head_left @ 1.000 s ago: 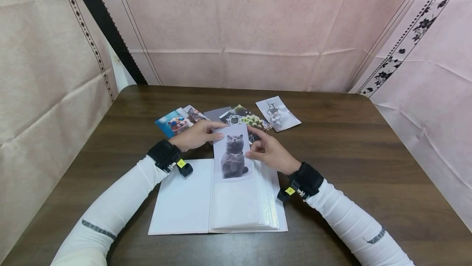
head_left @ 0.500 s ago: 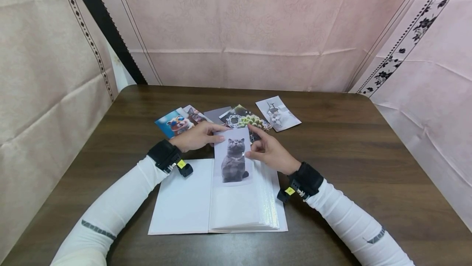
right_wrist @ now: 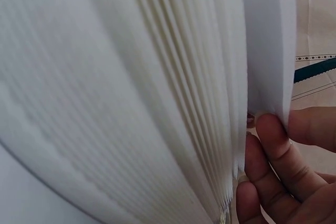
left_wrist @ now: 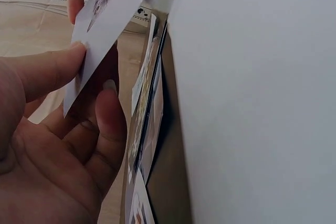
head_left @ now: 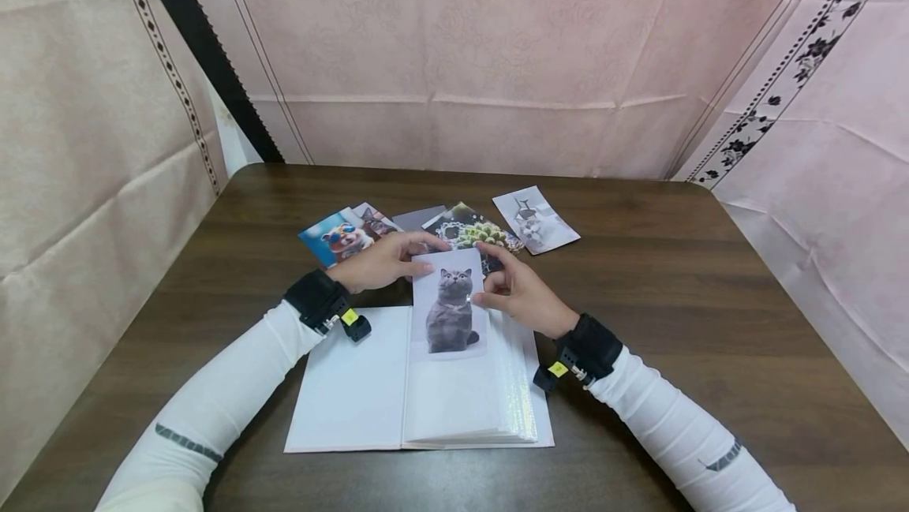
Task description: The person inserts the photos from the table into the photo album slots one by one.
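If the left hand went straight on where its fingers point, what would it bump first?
Beyond the cat photo the left hand holds, probably the right hand, though depth is unclear.

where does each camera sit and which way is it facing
Head: on the person's head, facing forward and down at the album, cat photo and table; the left hand, right hand and sleeved arms show.
Left wrist: on that wrist, facing the cat photo close up; the left hand shows.
Right wrist: on that wrist, facing the page edges; the right hand shows at lower right.
Shared: head and left wrist both show the cat photo and left hand.
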Demonstrator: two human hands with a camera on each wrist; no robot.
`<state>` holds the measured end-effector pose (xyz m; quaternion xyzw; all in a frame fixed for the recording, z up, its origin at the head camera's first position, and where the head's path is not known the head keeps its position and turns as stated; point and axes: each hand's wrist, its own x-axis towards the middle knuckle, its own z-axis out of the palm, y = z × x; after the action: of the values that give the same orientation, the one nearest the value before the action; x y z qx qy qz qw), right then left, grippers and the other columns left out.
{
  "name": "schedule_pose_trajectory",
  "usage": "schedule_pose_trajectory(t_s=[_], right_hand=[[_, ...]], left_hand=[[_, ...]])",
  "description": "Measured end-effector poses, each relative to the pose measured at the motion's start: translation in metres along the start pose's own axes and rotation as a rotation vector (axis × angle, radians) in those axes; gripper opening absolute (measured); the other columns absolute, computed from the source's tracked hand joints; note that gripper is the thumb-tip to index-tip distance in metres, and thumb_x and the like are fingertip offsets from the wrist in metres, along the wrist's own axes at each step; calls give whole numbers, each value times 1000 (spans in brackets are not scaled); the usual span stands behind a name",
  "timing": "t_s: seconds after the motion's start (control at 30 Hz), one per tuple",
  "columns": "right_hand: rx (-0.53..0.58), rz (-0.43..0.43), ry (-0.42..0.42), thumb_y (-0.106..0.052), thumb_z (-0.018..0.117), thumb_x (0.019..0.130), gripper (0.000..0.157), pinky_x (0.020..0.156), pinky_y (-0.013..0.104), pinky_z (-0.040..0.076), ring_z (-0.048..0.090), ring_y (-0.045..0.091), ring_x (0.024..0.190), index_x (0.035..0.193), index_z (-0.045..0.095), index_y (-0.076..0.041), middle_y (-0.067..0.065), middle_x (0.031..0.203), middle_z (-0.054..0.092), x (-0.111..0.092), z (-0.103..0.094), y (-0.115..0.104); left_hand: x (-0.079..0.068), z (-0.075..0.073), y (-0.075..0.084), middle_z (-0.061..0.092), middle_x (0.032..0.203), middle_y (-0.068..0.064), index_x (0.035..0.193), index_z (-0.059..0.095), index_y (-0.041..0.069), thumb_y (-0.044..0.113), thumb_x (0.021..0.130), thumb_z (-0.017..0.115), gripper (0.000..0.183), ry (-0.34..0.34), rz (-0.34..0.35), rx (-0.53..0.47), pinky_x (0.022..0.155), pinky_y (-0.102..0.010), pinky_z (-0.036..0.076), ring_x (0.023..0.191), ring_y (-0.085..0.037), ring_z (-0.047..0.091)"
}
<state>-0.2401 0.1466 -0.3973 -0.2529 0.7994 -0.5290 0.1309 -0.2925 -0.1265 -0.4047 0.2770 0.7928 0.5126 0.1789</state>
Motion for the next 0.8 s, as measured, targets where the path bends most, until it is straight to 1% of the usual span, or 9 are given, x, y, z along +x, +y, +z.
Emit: schedule_pose_trajectory(t_s=[0.07,0.27,0.5,0.63,0.8], right_hand=[[5,-8,0,-11,68,86,80,58,28,35,47,22,66,151,21,-10,11,77,62,0,0,0],[12,-2,11,-12,69,86,74,60,28,35,46,21,65,147,27,-13,11,78,63,-1,0,-1],[16,-4,8,-11,68,87,71,59,28,34,45,20,64,145,27,-4,10,77,62,0,0,1],[18,-3,17,-11,68,86,68,57,27,33,42,19,61,142,30,-3,9,75,61,0,1,-1],[27,0,21,-9,68,87,65,58,27,32,40,17,60,140,32,-2,10,74,59,-1,2,-1]], left_hand=[[0,0,0,62,120,-8,133,56,22,27,93,61,41,3,8,3,86,-36,52,99,-24,62],[0,-1,1,65,114,-4,130,60,21,27,94,59,36,-5,27,27,84,-37,52,98,-23,60],[1,0,1,64,118,-4,127,61,18,26,94,59,35,-20,43,24,83,-36,52,100,-23,60],[1,1,0,64,119,-1,126,63,19,29,93,61,35,-18,52,38,81,-35,51,99,-23,59],[1,1,1,64,119,0,125,63,19,31,92,61,35,-26,57,44,83,-36,51,99,-22,59]])
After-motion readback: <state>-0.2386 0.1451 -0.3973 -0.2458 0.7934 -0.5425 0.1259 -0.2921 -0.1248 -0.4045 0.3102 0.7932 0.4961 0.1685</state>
